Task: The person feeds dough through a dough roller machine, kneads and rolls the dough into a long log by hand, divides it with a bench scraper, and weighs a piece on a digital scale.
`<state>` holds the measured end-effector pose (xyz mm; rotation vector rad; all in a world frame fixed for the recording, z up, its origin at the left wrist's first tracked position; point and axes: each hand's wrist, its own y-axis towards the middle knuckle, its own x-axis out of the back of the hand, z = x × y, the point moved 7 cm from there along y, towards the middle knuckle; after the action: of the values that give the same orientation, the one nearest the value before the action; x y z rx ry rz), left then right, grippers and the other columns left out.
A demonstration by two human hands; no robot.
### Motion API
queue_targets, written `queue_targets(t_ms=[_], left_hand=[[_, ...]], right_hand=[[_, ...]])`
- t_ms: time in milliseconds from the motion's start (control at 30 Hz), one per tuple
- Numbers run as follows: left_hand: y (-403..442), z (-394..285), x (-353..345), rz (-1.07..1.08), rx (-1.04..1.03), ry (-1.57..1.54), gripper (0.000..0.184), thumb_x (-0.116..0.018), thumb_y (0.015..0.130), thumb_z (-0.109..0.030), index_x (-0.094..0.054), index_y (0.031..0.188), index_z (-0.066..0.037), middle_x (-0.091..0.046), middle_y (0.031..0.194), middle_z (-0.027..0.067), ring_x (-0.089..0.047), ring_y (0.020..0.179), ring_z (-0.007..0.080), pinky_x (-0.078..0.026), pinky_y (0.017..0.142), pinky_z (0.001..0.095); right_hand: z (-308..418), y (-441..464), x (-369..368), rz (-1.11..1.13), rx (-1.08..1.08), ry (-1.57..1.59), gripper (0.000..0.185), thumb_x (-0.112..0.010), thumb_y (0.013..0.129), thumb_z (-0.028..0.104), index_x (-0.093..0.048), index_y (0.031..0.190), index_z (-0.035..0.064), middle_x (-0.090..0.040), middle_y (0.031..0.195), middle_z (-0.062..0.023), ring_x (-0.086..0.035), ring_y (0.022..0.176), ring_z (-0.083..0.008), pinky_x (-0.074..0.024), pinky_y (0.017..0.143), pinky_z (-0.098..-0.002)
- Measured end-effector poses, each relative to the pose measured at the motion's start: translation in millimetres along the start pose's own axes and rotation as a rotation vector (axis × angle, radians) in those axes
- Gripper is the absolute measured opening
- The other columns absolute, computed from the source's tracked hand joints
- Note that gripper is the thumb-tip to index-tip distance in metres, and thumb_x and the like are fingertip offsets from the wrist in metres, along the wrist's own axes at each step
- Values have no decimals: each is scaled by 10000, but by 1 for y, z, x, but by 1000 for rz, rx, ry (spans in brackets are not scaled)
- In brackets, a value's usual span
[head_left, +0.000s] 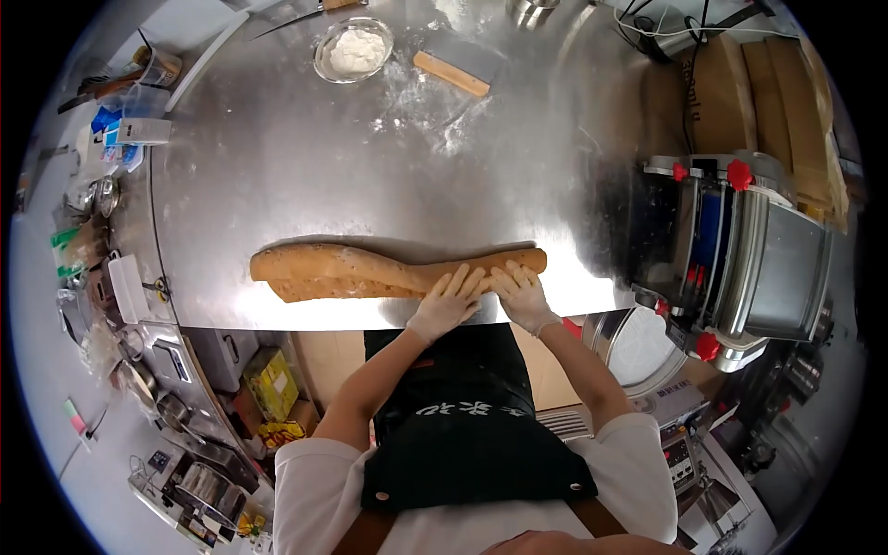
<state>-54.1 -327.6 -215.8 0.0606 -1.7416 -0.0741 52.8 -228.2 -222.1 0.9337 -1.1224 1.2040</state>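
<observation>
A long brown roll of dough (342, 271) lies along the front of the steel table, wide and flatter at its left end, narrower toward the right. Both hands wear thin pale gloves. My left hand (449, 301) rests on the dough right of its middle, fingers spread over the near edge. Beside it, my right hand (522, 294) lies on the right end of the roll with its fingers stretched out. The two hands are close together. The undersides of the fingers and the thumbs are partly hidden.
At the table's (222, 185) back are a bowl of flour (356, 51), a scraper with a wooden handle (451, 74), scattered flour and a knife (294, 20). A machine with red knobs (740, 259) stands at the right, with brown paper bags (768, 102) behind it.
</observation>
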Motion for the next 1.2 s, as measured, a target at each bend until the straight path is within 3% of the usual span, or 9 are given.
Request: queue_targets(t_ms=[233, 367, 533, 733, 800, 900, 1000, 1067, 1200], left_hand=[[4, 59, 56, 123, 221, -592, 763, -659, 894, -416, -400, 1513, -53, -403, 1564, 182, -368, 1444, 373, -294, 1196, 467], [-16, 194, 83, 35, 230, -217, 735, -661, 912, -380, -399, 1510, -44, -393, 1569, 207, -378, 1437, 396, -311, 1178, 511], [-88, 195, 58, 86, 154, -279, 651, -740, 830, -287, -505, 1390, -51, -579, 1368, 149, -550, 1273, 310, -392, 1114, 488], [-118, 200, 90, 134, 265, -779, 699, -778, 787, -242, -506, 1394, -26, -583, 1364, 178, -565, 1259, 327, -434, 1075, 469], [-119, 247, 126, 78, 235, -443, 840, -806, 772, -306, -429, 1480, -59, -492, 1463, 177, -482, 1335, 350, -399, 1109, 491], [-140, 315, 113, 348, 171, -158, 1026, -871, 699, -378, -364, 1546, -99, -383, 1574, 162, -364, 1449, 372, -353, 1165, 512], [-165, 328, 109, 219, 87, -419, 832, -835, 729, -212, -472, 1472, -112, -527, 1457, 144, -530, 1318, 334, -470, 1075, 432], [-194, 324, 96, 166, 136, -224, 624, -707, 781, -85, -566, 1388, -134, -670, 1249, 58, -656, 1080, 254, -523, 942, 387], [-214, 301, 98, 39, 76, 6, 616, -613, 865, -121, -459, 1462, -105, -591, 1362, 53, -613, 1151, 205, -471, 996, 388]], right_hand=[[11, 50, 34, 59, -236, 261, 651, -755, 817, 334, -561, 1377, 66, -532, 1465, -119, -489, 1344, -327, -384, 1084, -486], [54, 159, 18, 128, -56, 419, 808, -702, 866, 471, -434, 1483, 24, -449, 1539, -158, -329, 1472, -370, -259, 1195, -483], [120, 198, 25, 252, -107, 575, 713, -798, 793, 267, -485, 1398, 57, -564, 1410, -145, -557, 1268, -347, -467, 1050, -424], [171, 213, 17, 193, -74, 577, 653, -788, 803, 219, -493, 1358, 39, -626, 1284, -164, -619, 1140, -347, -506, 978, -421], [193, 255, 21, 330, -173, 731, 654, -777, 814, 208, -485, 1376, 44, -637, 1254, -178, -622, 1131, -360, -505, 975, -436], [219, 297, -2, 289, -189, 790, 647, -764, 828, 199, -480, 1395, 71, -640, 1241, -184, -617, 1133, -372, -501, 972, -454], [235, 311, -2, 310, -152, 742, 641, -756, 840, 203, -475, 1402, 77, -642, 1240, -179, -616, 1137, -374, -499, 977, -461], [249, 305, 2, 188, -37, 537, 520, -670, 871, 154, -516, 1355, 38, -646, 1242, -137, -632, 1126, -320, -521, 967, -401], [275, 286, -8, -122, 148, 162, 427, -571, 876, 117, -567, 1295, 38, -633, 1268, -92, -620, 1137, -249, -519, 993, -338]])
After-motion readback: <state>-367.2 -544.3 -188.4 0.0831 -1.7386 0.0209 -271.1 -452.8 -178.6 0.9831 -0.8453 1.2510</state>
